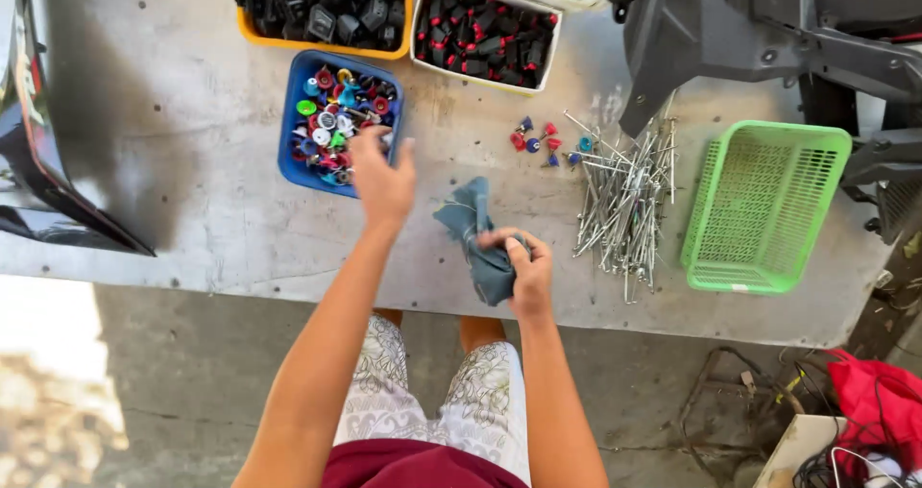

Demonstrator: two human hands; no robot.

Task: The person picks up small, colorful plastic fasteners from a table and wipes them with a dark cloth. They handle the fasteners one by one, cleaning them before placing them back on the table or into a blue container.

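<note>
The left hand (382,176) reaches into the blue bin (293,123); its fingertips blur, grip unclear. The right hand (523,269) clutches a blue-grey cloth (471,221), fingers hiding its lower part.

Bright daylight washes my pale grey worn metal tabletop (240,229). Far left of my left hand (382,176) a broad soft shadow darkens the metal. That hand is slightly motion-blurred. The ground below left glares nearly white. Edges bow, wide-lens.
</note>
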